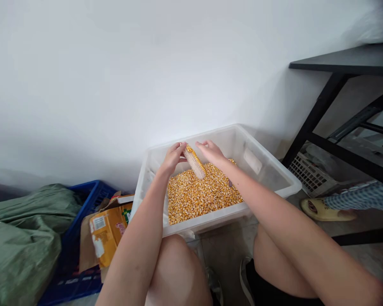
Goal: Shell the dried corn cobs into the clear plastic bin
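My left hand grips the upper end of a corn cob, held tilted over the kernels. Much of the cob is bare and pale, with yellow kernels still along its right side and top. Just right of the cob, my right hand hovers apart from it, its fingers partly extended and nothing visible in them. Below both hands, loose corn kernels cover the bottom of a translucent plastic bin.
Left of the bin sit a blue crate, an orange cardboard box and a green cloth or bag. To the right stands a black-framed table, with a white basket and another person's shoe beneath. A white wall is behind.
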Tool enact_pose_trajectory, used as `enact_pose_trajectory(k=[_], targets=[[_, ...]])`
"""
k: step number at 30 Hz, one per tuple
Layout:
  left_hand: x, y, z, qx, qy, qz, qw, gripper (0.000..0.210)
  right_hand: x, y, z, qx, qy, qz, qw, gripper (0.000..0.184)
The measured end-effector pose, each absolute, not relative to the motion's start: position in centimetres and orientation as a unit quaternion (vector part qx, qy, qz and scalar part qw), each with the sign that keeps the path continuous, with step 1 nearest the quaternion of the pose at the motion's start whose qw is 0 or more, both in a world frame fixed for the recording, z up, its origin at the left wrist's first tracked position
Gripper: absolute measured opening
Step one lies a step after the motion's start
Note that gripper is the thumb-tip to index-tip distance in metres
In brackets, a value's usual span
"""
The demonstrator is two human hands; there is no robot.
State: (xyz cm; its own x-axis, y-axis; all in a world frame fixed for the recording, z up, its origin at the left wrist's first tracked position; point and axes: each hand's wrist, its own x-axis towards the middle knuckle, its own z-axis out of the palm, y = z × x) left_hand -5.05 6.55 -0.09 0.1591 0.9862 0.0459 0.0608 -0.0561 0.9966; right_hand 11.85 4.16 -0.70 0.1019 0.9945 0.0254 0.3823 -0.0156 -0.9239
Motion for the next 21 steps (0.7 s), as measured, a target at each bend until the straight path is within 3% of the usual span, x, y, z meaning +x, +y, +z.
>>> enact_pose_trajectory(k=[5, 14, 21], targets=[[-3.1, 6.3, -0.4, 0.547, 0.441, 0.494, 0.511, 0.035, 10.3, 3.5, -0.8, -0.422, -0.537, 0.631, 0.368, 0.053], [-2.4, 6.8, -1.3, 0.536, 0.466, 0.494, 0.502, 0.039, 9.7, 3.9, -1.3, -0.403, -0.494, 0.660, 0.398, 0.039], [-1.9, 6.1, -1.0, 0.572, 0.469, 0.471, 0.481, 0.038, 9.9, 3.8, -1.2, -0.380, -0.443, 0.718, 0.380, 0.048]])
